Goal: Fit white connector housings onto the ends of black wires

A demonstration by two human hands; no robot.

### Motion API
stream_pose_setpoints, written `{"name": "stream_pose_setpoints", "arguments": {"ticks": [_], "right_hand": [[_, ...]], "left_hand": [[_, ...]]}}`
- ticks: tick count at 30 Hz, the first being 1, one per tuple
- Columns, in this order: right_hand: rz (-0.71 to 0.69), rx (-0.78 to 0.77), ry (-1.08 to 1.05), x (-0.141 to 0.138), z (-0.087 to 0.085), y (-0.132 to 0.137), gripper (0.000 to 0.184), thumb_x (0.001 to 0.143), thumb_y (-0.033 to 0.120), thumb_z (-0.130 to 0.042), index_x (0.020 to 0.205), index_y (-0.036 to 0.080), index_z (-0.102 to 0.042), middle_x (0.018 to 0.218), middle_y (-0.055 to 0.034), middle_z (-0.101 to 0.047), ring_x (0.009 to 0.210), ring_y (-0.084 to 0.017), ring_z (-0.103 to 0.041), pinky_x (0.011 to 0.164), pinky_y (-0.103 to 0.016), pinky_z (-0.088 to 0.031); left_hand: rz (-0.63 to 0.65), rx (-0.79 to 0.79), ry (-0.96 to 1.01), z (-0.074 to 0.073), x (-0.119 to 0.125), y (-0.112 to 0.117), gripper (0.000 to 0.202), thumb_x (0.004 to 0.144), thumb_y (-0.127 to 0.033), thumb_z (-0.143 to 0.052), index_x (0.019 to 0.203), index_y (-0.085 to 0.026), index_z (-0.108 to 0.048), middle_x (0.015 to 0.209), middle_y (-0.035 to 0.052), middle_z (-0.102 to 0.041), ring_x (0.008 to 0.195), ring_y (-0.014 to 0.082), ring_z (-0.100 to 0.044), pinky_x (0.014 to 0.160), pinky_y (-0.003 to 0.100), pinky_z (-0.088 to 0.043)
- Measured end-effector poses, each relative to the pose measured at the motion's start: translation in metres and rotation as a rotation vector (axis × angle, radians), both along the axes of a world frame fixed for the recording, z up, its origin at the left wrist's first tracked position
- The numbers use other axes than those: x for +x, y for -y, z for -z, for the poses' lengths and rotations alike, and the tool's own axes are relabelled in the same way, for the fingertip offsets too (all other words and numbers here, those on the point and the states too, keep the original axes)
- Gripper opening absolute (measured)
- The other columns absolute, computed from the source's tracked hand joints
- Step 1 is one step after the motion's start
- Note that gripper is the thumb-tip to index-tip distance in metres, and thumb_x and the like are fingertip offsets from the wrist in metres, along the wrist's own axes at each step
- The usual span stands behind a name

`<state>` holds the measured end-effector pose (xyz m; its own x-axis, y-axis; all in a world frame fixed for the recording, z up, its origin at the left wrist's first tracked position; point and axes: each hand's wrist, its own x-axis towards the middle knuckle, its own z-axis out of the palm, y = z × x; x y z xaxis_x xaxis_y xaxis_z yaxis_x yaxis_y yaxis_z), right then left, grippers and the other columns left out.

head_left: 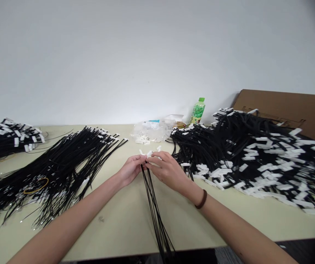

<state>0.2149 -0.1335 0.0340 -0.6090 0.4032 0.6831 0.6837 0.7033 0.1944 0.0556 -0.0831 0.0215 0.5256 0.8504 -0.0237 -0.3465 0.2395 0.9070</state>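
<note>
Black cables (pixel 155 212), lower centre, are sheathed in matt, plastic-looking material. White end pieces (pixel 149 154), centre, are formed in smooth plastic. The bag (pixel 159 133), above, is made of clear, crinkled, glossy plastic. Cardboard (pixel 280 105), upper right, is seen matt and brown.

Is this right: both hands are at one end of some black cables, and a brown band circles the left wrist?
No: the head view shows the band on the right wrist. The left hand and right hand are indeed at one end of some cables.
</note>
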Motion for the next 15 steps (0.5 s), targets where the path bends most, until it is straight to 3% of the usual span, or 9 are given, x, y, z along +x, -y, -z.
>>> {"name": "stream_pose_setpoints", "arguments": {"ticks": [15], "right_hand": [[-0.019,0.074,0.155,0.0004,-0.0063,0.0039,0.022,0.089,0.007,-0.037,0.085,0.012,-0.058,0.091,-0.0065,-0.059,0.093,-0.021,-0.048,0.079,-0.036,-0.041]], "left_hand": [[0.067,-0.011,-0.004,0.0007,0.0005,0.0012,0.013,0.069,-0.022,-0.066,0.069,-0.009,-0.064,0.067,0.0028,-0.058,0.064,0.0099,-0.050,0.064,0.022,-0.039]]}}
